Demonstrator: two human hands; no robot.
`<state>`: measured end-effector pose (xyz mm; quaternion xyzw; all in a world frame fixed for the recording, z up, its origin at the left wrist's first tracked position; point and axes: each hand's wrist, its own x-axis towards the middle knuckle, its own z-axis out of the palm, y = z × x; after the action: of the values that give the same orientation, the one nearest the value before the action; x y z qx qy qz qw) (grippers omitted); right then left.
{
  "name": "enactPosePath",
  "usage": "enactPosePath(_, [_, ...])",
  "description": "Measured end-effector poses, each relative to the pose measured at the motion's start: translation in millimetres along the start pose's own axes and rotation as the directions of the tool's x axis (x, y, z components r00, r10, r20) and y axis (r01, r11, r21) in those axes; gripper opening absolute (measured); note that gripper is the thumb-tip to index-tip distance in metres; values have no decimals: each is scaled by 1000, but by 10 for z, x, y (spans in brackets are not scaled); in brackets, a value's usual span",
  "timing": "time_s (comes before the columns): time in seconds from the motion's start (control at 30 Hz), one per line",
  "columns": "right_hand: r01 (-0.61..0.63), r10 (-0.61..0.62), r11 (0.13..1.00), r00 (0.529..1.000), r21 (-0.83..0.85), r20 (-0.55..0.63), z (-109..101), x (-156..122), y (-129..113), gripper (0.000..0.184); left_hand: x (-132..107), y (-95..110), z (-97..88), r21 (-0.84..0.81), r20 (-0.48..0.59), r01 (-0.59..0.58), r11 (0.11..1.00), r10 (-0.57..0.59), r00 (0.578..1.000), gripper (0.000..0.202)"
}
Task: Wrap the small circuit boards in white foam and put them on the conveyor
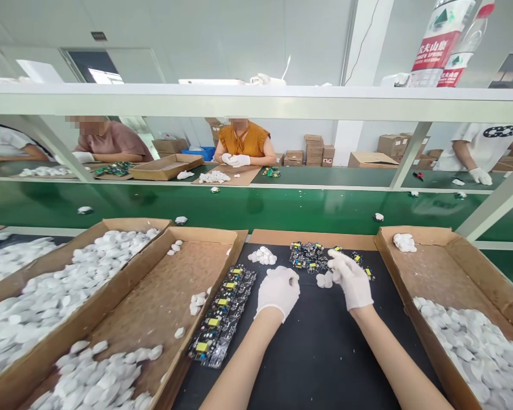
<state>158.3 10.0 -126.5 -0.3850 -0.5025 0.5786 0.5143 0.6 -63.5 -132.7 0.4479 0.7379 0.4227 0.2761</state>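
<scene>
Now holds left hand [279, 291] curled, cannot tell if gripping, and right hand [351, 282] half-open, empty-looking, beside white pieces [324, 279]; probably is picking, next needs gentle pinch.

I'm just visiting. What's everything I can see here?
White pieces: uncountable, white, in trays and heaped on the mat
Loose circuit boards: several, black with yellow parts, mat's far end
Board row: one, black with yellow parts, mat's left
Mat: one, black, centre
Cardboard trays: at least four, brown, both sides and across the belt
Belt: one, green, middle
Co-workers: four, varied tops, beyond the belt
Boxes: many, brown, background
Shelf: one, whitish, overhead
Bottles: two, red-and-white labels, shelf right
Left grip, right grip: white-gloved, above mat
</scene>
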Motion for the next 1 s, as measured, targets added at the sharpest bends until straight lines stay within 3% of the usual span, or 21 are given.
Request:
enactPosePath(0.07, [52, -51, 998, 995, 18, -86, -107, 75, -66, 44, -43, 20, 12, 248, -52, -67, 967, 82, 995, 12])
enactPosePath(0.17, [97, -96, 995, 985, 1, -141, -227, 151, -130, 42, -59, 41, 25, 545, -84, -141, 826, 221, 972, 19])
enactPosePath(0.27, [77, -66, 996, 979, 51, -191, -275, 184, -171, 38, -6, 28, 54, 601, -93, -213, 771, 332, 939, 33])
enactPosePath(0.4, [22, 26, 976, 976, 216, -217, -265, 205, -212, 31, 104, -14, 133, 617, 84, -357, 702, 392, 916, 61])
enactPosePath(0.47, [-12, 63, 964, 980, 264, -186, -243, 209, -216, 30, 144, -30, 162, 529, 83, -320, 786, 327, 941, 58])
enactPosePath(0.57, [-50, 87, 962, 988, 270, -124, -190, 187, -196, 33, 179, -59, 159, 355, -19, -197, 914, 218, 976, 40])
enactPosePath(0.67, [-59, 71, 981, 996, 186, -58, -114, 121, -168, 40, 185, -102, 129, 208, -93, -157, 965, 179, 980, 30])
enactPosePath(0.77, [8, -7, 999, 1000, 50, -11, -25, 20, -139, 43, 167, -119, 121, 11, -128, -137, 991, 137, 982, 32])
enactPosePath(0.87, [103, -98, 992, 993, -70, 64, 57, -101, -96, 36, 127, -73, 131, -284, -81, -139, 949, 120, 989, 38])
enactPosePath(1.0, [255, -216, 922, 963, -290, 160, 112, -236, -58, 30, 41, 36, 134, -701, 75, -12, 713, 91, 993, 47])
